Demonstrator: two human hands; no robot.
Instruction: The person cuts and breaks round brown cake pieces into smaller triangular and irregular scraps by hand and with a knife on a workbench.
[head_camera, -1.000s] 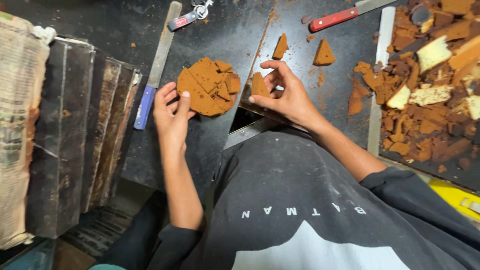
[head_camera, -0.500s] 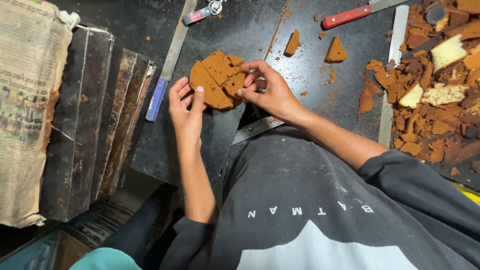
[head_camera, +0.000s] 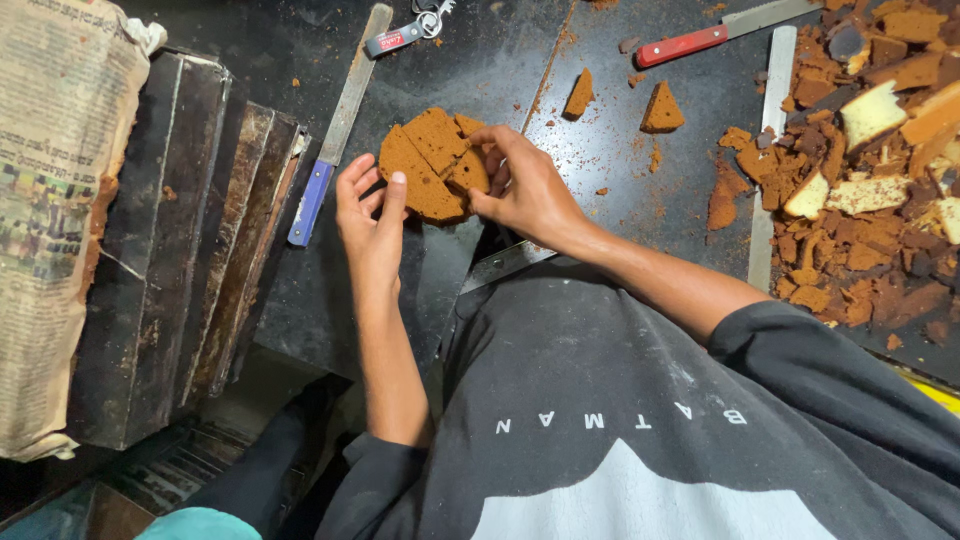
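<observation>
blue-handled knife (head_camera: 330, 130), red-handled knife (head_camera: 715, 32), keys (head_camera: 410, 30), dark tins (head_camera: 180, 230), cake scrap pile (head_camera: 870, 170)

A flat, round patch of brown cake pieces (head_camera: 432, 165) lies on the dark worktop (head_camera: 500, 60). The pieces are thin slabs pushed close together, edges touching, with cracks showing between them. The near side sits between two hands, and crumbs lie scattered close by.
</observation>
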